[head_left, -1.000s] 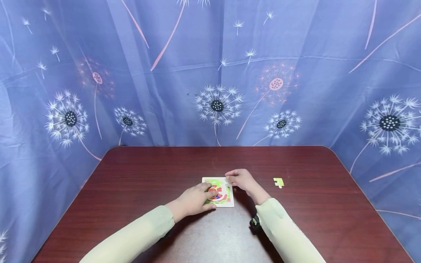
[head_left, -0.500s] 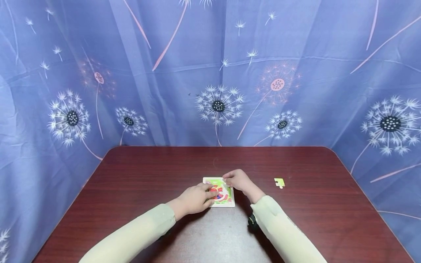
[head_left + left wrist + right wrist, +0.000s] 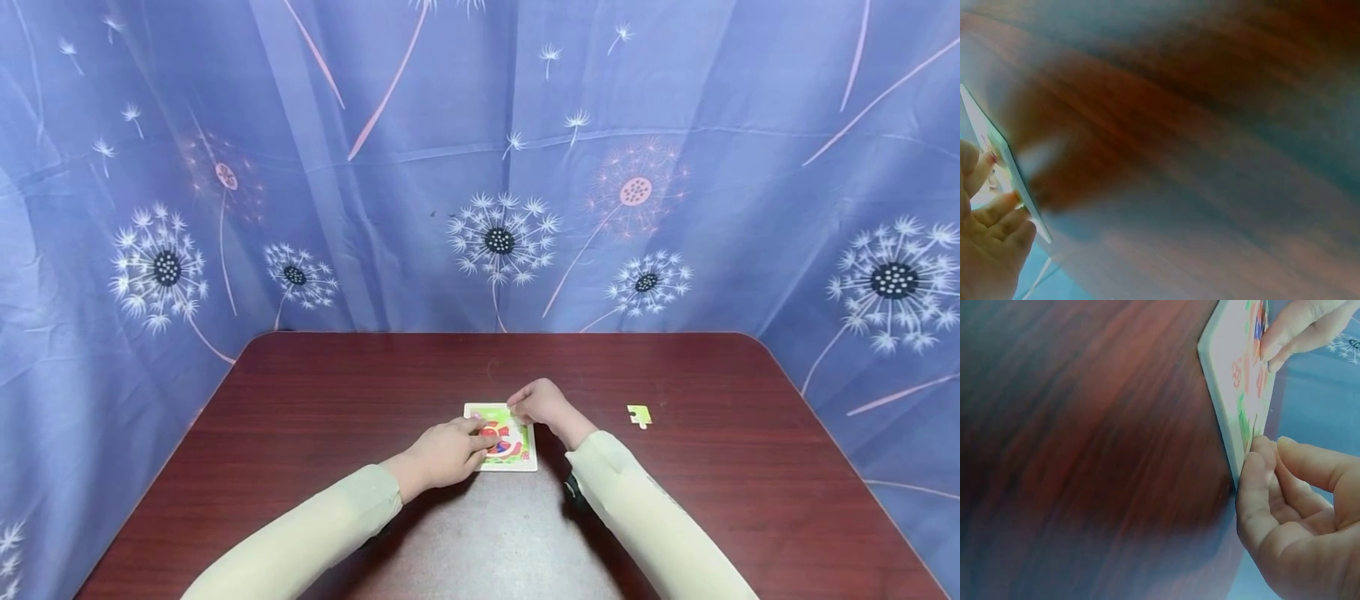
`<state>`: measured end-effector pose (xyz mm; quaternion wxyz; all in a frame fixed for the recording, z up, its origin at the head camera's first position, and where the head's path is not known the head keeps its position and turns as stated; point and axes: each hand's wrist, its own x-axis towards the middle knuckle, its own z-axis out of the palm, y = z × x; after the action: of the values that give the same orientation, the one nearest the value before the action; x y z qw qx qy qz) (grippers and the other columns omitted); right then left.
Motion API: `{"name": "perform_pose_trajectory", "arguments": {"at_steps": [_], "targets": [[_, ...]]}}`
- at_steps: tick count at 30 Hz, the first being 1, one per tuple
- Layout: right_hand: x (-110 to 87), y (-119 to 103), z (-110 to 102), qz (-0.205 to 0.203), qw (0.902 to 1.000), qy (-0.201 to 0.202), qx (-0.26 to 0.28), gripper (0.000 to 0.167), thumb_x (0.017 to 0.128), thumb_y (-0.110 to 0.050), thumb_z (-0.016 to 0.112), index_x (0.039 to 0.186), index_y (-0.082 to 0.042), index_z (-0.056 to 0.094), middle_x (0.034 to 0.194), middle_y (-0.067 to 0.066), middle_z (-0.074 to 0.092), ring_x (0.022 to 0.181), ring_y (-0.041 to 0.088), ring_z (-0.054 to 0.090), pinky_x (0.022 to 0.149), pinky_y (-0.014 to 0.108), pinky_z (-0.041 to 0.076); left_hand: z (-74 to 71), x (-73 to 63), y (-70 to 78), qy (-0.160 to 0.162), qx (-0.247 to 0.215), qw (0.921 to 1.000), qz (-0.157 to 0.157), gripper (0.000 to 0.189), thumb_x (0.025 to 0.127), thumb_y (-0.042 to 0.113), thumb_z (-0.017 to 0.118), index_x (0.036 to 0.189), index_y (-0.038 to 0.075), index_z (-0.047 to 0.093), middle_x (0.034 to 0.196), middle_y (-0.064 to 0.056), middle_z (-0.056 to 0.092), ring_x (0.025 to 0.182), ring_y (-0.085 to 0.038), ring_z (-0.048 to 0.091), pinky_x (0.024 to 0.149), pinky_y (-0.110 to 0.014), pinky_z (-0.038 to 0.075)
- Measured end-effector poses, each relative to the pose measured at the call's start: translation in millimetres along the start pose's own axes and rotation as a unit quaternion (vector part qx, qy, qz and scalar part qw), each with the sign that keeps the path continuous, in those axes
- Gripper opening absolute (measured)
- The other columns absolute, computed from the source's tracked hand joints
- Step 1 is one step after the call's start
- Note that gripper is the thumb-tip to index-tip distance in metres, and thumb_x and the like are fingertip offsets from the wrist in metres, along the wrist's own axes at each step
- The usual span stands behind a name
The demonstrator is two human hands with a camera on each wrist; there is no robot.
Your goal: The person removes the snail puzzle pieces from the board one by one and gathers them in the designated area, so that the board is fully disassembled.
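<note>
A small square jigsaw puzzle board [image 3: 530, 460] with a white border and a bright red, green and blue picture lies flat on the table. My left hand [image 3: 442, 454] rests on its left part, fingers spread and fairly straight over the picture; its fingertips also show on the board in the left wrist view. At the top right corner, my right hand [image 3: 546, 406] has curled fingers, and thumb and index finger meet at the board's edge [image 3: 1222, 419]. They seem to pinch a puzzle piece, which the fingers almost wholly hide.
A loose yellow-green puzzle piece [image 3: 639, 416] lies on the dark red wooden table [image 3: 360, 375], to the right of my right hand. A blue curtain [image 3: 420, 183] with dandelion prints hangs behind the table and along both sides.
My right hand has shifted slightly left and its fingertips stay at the board's top right corner. The left hand's thumb has drawn in from the lower edge. The loose piece lies still.
</note>
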<state>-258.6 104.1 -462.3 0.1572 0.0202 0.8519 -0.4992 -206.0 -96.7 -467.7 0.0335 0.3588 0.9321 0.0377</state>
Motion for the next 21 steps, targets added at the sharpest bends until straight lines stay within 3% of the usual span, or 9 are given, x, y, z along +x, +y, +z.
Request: {"name": "perform_pose_trajectory", "arguments": {"at_steps": [4, 12, 21], "targets": [[3.3, 1.1, 1.0, 0.0, 0.9999, 0.004, 0.009, 0.021, 0.086, 0.008, 0.063, 0.103, 0.014, 0.074, 0.085, 0.016, 0.077, 0.059, 0.005, 0.056, 0.061, 0.021, 0.056, -0.1, 1.0, 0.3, -0.002, 0.011, 0.9999, 0.001, 0.037, 0.105, 0.028, 0.052, 0.138, 0.024, 0.067, 0.146, -0.011, 0.062, 0.136, -0.028, 0.061, 0.106, -0.044, 0.055], [4.4, -1.6, 3.2, -0.001, 0.9996, 0.015, -0.023, 0.015, 0.084, 0.005, 0.069, 0.096, 0.011, 0.076, 0.056, -0.003, 0.054, 0.052, 0.005, 0.047, 0.053, 0.016, 0.044, -1.4, 2.0, 2.6, -0.015, 0.02, 0.9997, 0.0, 0.036, 0.105, 0.028, 0.053, 0.138, 0.024, 0.067, 0.145, -0.011, 0.062, 0.136, -0.028, 0.061, 0.106, -0.043, 0.056], [4.7, -3.0, 5.5, 0.02, 0.9994, 0.026, -0.013, 0.012, 0.088, 0.001, 0.069, 0.094, 0.008, 0.077, 0.06, -0.002, 0.055, 0.052, 0.005, 0.046, 0.051, 0.015, 0.042, 0.9, 2.5, 1.0, -0.015, 0.032, 0.9994, 0.0, 0.037, 0.105, 0.028, 0.051, 0.14, 0.025, 0.065, 0.142, -0.009, 0.062, 0.131, -0.027, 0.063, 0.102, -0.042, 0.058]]}}
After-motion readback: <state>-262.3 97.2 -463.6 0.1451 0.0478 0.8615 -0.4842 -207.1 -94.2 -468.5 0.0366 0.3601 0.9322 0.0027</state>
